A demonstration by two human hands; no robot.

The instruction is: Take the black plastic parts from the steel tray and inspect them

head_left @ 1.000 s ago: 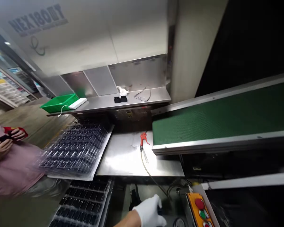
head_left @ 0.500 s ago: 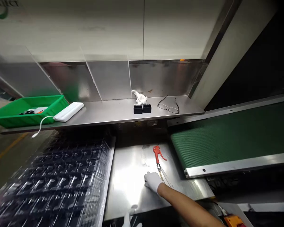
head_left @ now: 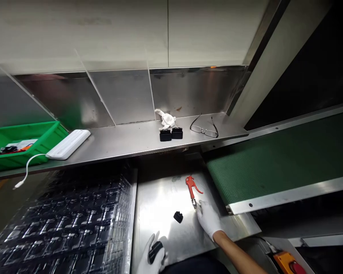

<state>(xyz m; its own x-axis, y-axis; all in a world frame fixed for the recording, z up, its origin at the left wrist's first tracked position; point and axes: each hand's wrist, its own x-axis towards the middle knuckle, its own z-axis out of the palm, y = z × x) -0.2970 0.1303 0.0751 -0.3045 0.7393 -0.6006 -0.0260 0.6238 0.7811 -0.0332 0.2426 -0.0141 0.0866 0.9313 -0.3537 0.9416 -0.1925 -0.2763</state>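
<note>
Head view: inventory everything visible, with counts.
Steel shelf: 1, silver, along back wall
Plastic crate: 1, green, left end of shelf, items inside
White bar with cable: 1, white, on shelf beside crate
Cloth: 1, white, on shelf
Eyeglasses: 1 pair, dark frames, on shelf
Black blocks: 3, black, two on shelf, one on steel plate
Air blow gun: 1, red, on plate
Clear trays: count unclear, clear, left of plate
Conveyor belt: 1, green, right
Control box: 1, orange, lower right
Left hand: 1, white glove, holds black block
Right hand: 1, white glove, beside blow gun nozzle
</note>
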